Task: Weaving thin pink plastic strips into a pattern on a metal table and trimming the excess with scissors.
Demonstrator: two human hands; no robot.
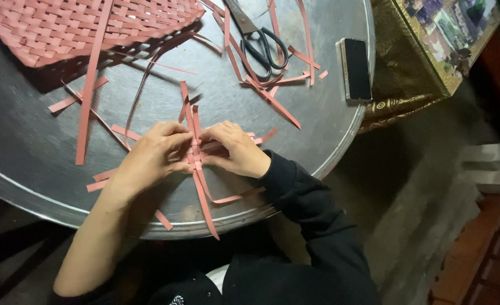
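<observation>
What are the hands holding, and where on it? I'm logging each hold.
Both hands, left hand and right hand, pinch the crossed pink strips at their woven centre, fingers on either side.

A round metal table (317, 135) bears pink strips (86, 107), scissors (258, 42), phone (356, 69), woven mat (63, 25).

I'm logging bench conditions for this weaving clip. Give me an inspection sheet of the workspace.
Surface: round metal table, scuffed.
Job's things: crossed pink strips under both hands.
Clutter: loose strips, woven mat, scissors, phone.
Grippers: left hand and right hand pinch the crossed strips at their centre.
Cables: nothing seen.
Surroundings: patterned box beside the table, brick floor at lower right.
</observation>
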